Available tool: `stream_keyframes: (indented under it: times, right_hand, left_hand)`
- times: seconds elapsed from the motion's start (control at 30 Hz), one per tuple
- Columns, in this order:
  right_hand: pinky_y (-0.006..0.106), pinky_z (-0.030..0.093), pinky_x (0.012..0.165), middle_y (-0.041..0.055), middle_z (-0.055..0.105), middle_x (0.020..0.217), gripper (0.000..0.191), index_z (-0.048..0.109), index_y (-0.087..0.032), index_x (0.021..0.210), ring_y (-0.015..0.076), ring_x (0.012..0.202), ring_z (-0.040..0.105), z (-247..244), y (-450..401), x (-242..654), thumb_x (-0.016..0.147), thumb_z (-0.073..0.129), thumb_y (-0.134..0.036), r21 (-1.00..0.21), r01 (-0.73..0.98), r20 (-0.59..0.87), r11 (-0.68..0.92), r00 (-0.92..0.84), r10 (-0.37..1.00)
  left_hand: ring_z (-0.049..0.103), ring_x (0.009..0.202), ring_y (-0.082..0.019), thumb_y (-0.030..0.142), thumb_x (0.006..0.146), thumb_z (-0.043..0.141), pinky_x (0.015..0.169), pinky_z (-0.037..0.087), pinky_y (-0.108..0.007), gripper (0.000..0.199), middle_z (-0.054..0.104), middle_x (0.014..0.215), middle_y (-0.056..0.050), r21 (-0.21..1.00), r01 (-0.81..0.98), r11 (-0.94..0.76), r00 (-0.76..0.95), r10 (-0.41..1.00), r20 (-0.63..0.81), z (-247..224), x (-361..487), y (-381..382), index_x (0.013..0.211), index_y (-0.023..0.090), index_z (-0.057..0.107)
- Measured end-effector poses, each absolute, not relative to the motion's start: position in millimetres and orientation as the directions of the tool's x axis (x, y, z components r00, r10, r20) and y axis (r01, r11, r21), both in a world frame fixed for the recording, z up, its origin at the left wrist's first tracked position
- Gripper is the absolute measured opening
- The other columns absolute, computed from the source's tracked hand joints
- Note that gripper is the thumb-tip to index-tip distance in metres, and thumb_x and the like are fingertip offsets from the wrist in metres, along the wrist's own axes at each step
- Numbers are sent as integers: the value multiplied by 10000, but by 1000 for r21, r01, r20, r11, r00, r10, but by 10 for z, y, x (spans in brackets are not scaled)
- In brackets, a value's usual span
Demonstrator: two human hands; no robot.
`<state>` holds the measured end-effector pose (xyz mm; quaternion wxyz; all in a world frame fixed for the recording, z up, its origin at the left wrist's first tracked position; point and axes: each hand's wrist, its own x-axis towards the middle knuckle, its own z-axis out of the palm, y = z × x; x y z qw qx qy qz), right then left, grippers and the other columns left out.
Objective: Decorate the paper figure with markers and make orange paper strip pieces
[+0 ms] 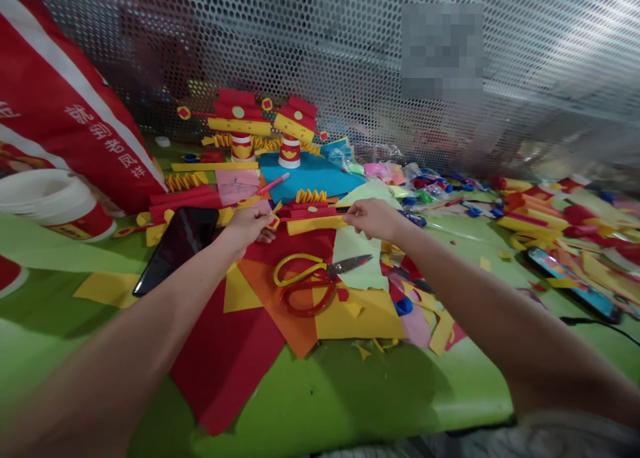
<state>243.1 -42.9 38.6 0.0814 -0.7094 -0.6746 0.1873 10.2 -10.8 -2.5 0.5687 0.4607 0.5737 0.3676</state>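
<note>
Paper hat (311, 219) is sitting between the fingertips, the left hand (250, 226) pinching a yellow-rimmed disc (275, 223), the right hand (374, 218) bunching its fingers, grip unclear. Likely light and easily creased, it is calling for gentle holding along the yellow brim (314, 227)

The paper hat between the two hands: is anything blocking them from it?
Nothing visible: the left hand, pinching a yellow-rimmed disc, and the right hand flank the paper hat; the scissors lie outside their path.
</note>
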Motion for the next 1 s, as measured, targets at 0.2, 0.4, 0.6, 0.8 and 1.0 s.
stream_keyframes:
  times: [0.2,0.4,0.6,0.8,1.0]
  right_hand:
    - [214,352,335,-27,576,486,67,515,-164,785,103,303,493,282,-517,2431,844,536,-188,-794,421,-404,-438,173,899]
    - [236,461,420,5,608,528,62,502,-146,833,129,398,581,254,-535,2343,876,473,-179,-820,202,-518,-535,136,845]
    - [239,478,444,40,636,544,105,527,-124,818,136,439,604,148,-498,2200,883,448,-150,-809,27,-585,-587,71,808]
    - [208,503,516,37,695,666,154,501,-159,778,101,506,629,134,-581,2113,908,419,-138,-879,-145,-466,-454,57,883]
    - [229,526,543,52,728,770,148,556,-163,757,112,529,649,179,-875,2144,874,472,-129,-915,-345,-250,-210,76,965]
  left_hand:
    - [572,395,-117,147,825,539,416,460,-198,170,600,513,-25,943,137,304,70,946,-315,-4,103,-109,662,161,496]
    - [604,507,-155,181,775,558,507,505,-280,92,584,604,-11,947,260,190,-37,982,-186,-42,102,-82,699,185,507]
    - [595,896,-191,165,706,574,838,449,-323,80,623,912,-26,880,469,-71,-179,969,173,92,93,-227,773,207,563]
    - [539,535,-126,187,712,515,557,418,-247,80,583,580,26,845,504,-178,132,983,128,180,251,-509,643,194,555]
    - [428,309,-78,168,710,518,344,297,-211,57,530,518,65,986,168,-12,81,997,-2,151,377,-617,685,207,484]
